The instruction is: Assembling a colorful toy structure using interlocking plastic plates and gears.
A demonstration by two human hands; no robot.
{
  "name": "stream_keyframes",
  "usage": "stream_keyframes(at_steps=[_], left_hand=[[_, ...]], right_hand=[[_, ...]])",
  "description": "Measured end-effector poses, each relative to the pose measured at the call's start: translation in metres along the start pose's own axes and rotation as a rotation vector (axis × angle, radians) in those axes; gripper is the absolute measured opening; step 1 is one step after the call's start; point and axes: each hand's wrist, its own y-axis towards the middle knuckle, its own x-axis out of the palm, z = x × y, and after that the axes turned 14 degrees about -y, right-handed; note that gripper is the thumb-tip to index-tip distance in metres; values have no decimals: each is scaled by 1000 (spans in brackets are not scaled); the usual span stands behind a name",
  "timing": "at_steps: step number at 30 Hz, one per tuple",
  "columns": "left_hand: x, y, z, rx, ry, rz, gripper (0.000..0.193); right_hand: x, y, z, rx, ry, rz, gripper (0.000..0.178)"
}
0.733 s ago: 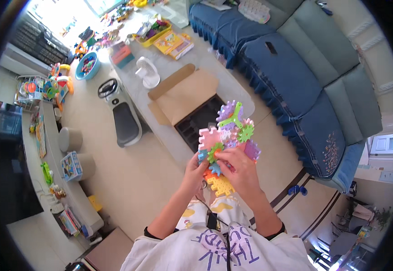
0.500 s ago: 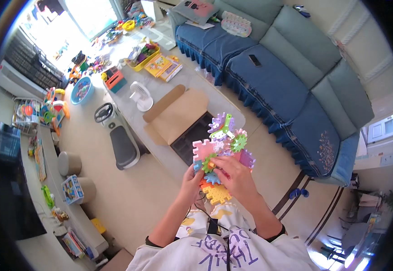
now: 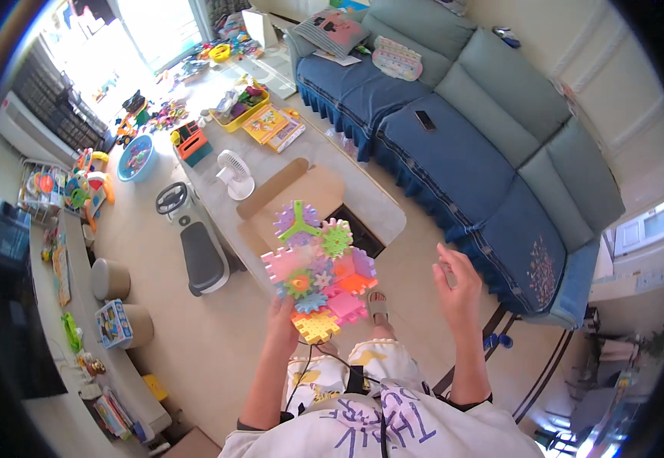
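My left forearm [image 3: 265,382] reaches forward, angled slightly inward; my left hand [image 3: 282,319] is gripping, its fingers mostly hidden. My right forearm [image 3: 468,359] extends forward too, and my right hand [image 3: 460,286] hovers well apart from the left, fingers loosely bent, fingertips pointing forward and inward.

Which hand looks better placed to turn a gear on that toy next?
Probably the right hand: it looks empty and is apart from the gear toy, while the left hand is busy holding that toy.
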Motion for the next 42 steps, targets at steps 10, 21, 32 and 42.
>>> stream_keyframes(at_steps=[10,21,32,42], left_hand=[[17,3,-25,291,-177,152,29],[59,-5,-90,421,-281,414,30],[60,18,-102,353,-138,399,28],[79,39,-109,245,-119,286,28]], right_hand=[[-19,80,81,-235,-96,-14,37],[31,160,166,-364,-140,-309,48],[74,141,124,-519,101,-440,34],[79,136,72,-588,209,-412,31]])
